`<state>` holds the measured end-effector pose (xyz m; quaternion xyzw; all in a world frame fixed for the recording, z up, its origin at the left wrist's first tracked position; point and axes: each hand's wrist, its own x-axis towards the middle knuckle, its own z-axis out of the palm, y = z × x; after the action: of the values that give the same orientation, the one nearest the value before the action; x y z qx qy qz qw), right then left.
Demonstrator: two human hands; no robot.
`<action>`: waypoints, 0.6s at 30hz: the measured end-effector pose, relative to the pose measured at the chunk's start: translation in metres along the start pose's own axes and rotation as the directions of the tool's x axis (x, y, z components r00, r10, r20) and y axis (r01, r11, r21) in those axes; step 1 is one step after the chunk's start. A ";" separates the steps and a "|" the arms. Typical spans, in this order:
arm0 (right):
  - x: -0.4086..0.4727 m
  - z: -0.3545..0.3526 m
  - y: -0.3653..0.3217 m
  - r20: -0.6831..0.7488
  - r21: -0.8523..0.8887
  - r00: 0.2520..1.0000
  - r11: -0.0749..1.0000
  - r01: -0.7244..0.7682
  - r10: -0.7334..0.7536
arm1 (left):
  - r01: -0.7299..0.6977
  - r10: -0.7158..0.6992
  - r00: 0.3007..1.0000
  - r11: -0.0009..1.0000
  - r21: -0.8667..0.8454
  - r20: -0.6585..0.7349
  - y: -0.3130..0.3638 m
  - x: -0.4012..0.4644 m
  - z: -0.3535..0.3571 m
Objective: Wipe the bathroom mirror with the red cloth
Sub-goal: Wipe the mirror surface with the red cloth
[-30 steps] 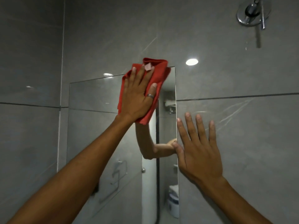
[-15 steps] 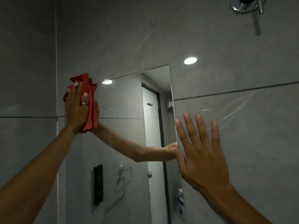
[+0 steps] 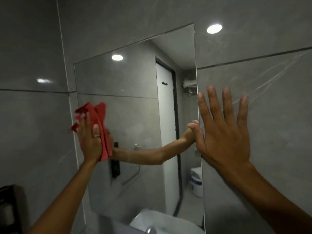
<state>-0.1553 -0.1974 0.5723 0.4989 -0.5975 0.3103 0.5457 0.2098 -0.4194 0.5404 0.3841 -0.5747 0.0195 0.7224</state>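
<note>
Mirror [image 3: 135, 107], a tall frameless panel fixed to a grey tiled wall [image 3: 270, 115], fills the middle of the view and reflects a white door, a ceiling light and the person's own forearm. Its glass looks mostly clear, with a faint hazy patch near the middle and a few small specks; whether these are smears or reflections is hard to tell. A white sink [image 3: 152, 222] shows at the bottom edge, below the mirror.

Right hand [image 3: 224, 137] lies flat and spread on the tiles just beside the mirror's right edge, holding nothing, thumb touching the glass edge.

Left hand [image 3: 91, 142] presses a bunched red cloth [image 3: 99, 125] against the mirror's left edge, about halfway up, palm and fingers flat over the cloth.

Wiping appears to be under way: the cloth is on the glass at mid-height, and the lower half probably remains to be covered.
</note>
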 end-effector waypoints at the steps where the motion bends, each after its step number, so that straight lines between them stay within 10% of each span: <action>1: -0.002 0.000 -0.002 0.004 0.008 1.000 1.000 -0.002 0.002 | 0.124 -0.125 0.988 0.992 -0.016 -0.085 -0.002 -0.013 0.002; 7: -0.032 0.007 -0.004 0.000 0.036 1.000 0.999 -0.010 0.010 | -0.236 0.213 0.958 0.966 0.105 0.195 -0.047 -0.114 0.001; 13: -0.108 0.019 0.008 0.012 -0.038 0.996 0.995 0.089 -0.088 | 0.124 -0.123 0.992 0.992 0.031 -0.023 -0.105 -0.162 -0.013; 18: -0.127 0.025 0.008 -0.055 -0.112 0.994 0.990 0.086 -0.092 | 0.548 -0.556 0.821 0.831 -0.094 -0.130 -0.104 -0.191 -0.003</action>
<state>-0.1832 -0.1850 0.4459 0.4849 -0.5742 0.2672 0.6032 0.1960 -0.4121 0.3237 0.5122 -0.3826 -0.1763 0.7485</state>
